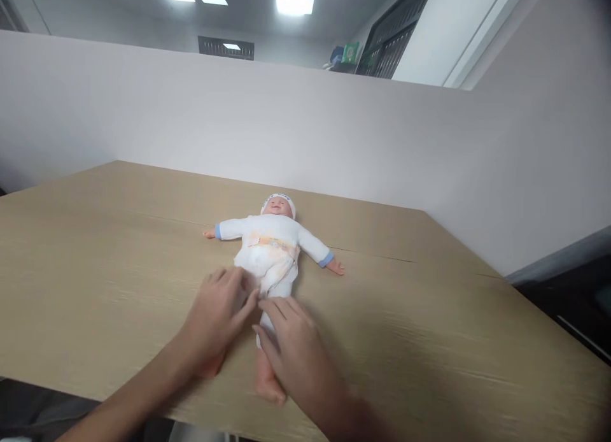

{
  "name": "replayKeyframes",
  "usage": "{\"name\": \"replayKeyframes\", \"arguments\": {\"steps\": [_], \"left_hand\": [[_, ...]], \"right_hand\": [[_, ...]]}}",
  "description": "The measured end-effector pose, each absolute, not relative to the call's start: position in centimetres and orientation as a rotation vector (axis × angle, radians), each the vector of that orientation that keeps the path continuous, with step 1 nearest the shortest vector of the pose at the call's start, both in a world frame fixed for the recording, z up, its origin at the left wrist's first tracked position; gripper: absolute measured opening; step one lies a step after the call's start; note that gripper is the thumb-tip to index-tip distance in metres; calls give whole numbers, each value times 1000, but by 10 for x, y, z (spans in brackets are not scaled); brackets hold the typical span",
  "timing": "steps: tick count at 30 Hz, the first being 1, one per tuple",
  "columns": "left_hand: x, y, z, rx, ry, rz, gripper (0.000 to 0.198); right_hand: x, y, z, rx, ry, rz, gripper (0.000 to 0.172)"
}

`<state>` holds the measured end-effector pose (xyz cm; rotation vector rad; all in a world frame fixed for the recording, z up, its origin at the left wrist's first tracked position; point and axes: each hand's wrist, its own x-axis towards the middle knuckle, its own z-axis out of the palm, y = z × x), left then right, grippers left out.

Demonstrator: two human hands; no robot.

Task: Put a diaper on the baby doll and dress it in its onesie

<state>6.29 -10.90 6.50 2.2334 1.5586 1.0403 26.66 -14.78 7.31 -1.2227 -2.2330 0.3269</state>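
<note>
A baby doll point(274, 225) lies face up on the wooden table, head away from me, arms spread. It wears a white cap, a white long-sleeved outfit with blue cuffs, and what looks like a diaper point(267, 262) with an orange-tinted band around its waist. At the crotch, my left hand point(217, 311) is closed, its fingertips pinching the white clothing. My right hand point(296, 343) bends over the doll's leg on the right, fingertips at the same cloth beside my left thumb. What lies under the fingers is partly hidden. Both bare feet point toward me.
The tan wooden table point(119, 257) reaches a pale wall panel point(238, 117) at the back. A dark object point(568, 289) stands beyond the table's right edge. Below the near edge, something white point(195, 432) shows.
</note>
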Motion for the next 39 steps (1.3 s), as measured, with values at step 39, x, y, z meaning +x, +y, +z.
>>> {"name": "replayKeyframes", "arguments": {"steps": [39], "left_hand": [[56,-93,46,1992,1478,856,36]], "right_hand": [[296,-77,29,-1214,-1897,656,31]]}}
